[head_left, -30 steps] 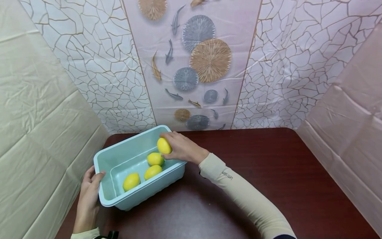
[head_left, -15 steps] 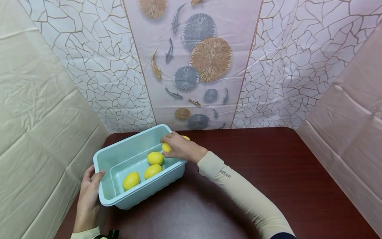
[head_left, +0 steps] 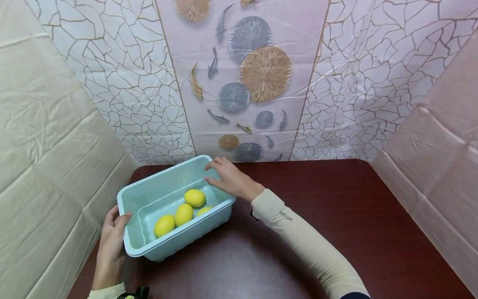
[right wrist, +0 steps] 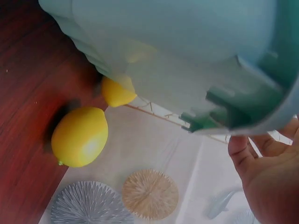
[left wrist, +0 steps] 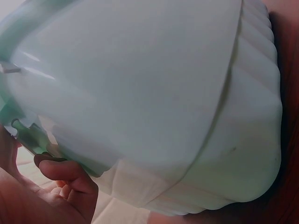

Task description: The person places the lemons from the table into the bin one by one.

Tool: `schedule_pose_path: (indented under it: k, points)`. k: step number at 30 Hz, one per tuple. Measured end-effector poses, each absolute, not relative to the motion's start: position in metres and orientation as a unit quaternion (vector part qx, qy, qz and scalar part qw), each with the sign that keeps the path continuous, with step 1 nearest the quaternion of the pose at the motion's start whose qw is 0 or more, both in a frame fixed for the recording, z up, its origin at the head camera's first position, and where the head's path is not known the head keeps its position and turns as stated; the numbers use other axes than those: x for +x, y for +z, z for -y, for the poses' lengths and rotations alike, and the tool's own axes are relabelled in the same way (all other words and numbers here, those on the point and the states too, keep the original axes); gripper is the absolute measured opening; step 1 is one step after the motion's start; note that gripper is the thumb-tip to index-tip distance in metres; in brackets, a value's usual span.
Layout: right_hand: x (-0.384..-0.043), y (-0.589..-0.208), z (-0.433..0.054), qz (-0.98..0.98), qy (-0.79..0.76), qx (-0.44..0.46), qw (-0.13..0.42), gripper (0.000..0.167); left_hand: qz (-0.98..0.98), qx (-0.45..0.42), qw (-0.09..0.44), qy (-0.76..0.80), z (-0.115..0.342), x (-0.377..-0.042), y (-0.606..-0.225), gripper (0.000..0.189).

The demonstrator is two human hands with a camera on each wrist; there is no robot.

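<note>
A light blue plastic basin (head_left: 179,243) stands at a slant on the table, with several yellow lemons inside, among them a lemon (head_left: 194,198) and a lemon (head_left: 164,226). Another lemon (head_left: 204,210) is half hidden by the near wall. My left hand (head_left: 111,238) grips the basin's left end, thumb over the rim. Above the right end, my right hand (head_left: 232,179) has its fingers spread and holds nothing. Outside the basin, in the right wrist view, a lemon (right wrist: 80,137) and a partly covered lemon (right wrist: 117,92) lie on the table; the head view does not show them.
The dark red wooden table (head_left: 317,216) extends right and toward the front. A patterned cloth wall (head_left: 336,124) rises at the back edge. Cream cloth panels (head_left: 67,174) flank the table on both sides.
My right hand has let a lemon drop into the basin and lifted slightly with its fingers opening. The lemons by the near wall have shifted. My left hand has stayed put.
</note>
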State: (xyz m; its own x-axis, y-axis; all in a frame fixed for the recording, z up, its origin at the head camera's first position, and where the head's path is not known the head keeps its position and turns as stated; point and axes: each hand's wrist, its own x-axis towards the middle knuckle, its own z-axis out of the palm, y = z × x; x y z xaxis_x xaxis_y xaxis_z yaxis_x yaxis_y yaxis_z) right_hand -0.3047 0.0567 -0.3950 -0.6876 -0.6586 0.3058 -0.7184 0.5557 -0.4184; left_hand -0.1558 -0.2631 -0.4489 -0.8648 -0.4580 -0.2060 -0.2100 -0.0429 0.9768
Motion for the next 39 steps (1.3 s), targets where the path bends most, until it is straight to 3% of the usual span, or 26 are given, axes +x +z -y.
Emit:
schedule_pose_path:
  k: [22, 39]
  points:
    - [-0.34, -0.417, -0.08, 0.88, 0.369, 0.297, 0.022, 0.031, 0.689, 0.245, 0.082, -0.677, 0.264, -0.154, -0.449, 0.067]
    - [-0.366, -0.453, -0.085, 0.921, 0.305, 0.237, -0.047, 0.056, 0.69, 0.247, 0.085, -0.675, 0.262, -0.155, -0.448, 0.067]
